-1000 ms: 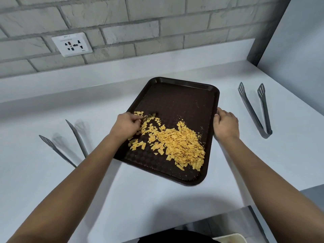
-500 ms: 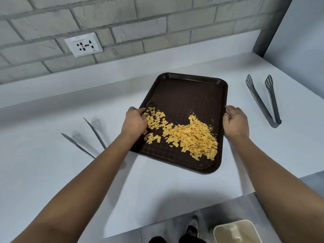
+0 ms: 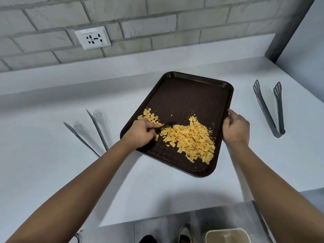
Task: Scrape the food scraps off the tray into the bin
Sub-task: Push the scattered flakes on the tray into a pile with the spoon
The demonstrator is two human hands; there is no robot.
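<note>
The left hand (image 3: 142,133) grips a dark scraper (image 3: 166,126) in the yellow scraps (image 3: 190,139) on the tray (image 3: 192,100), the right hand (image 3: 235,128) holds its edge, and a hard push could spill scraps onto the table (image 3: 52,172), missing the bin (image 3: 228,235).

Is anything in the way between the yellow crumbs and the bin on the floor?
Nothing visible blocks them. The food scraps lie on the tray, heaped toward its near right corner. Past that corner comes only bare counter, then its edge, with the bin on the floor below. The tongs lie off to the right.
</note>
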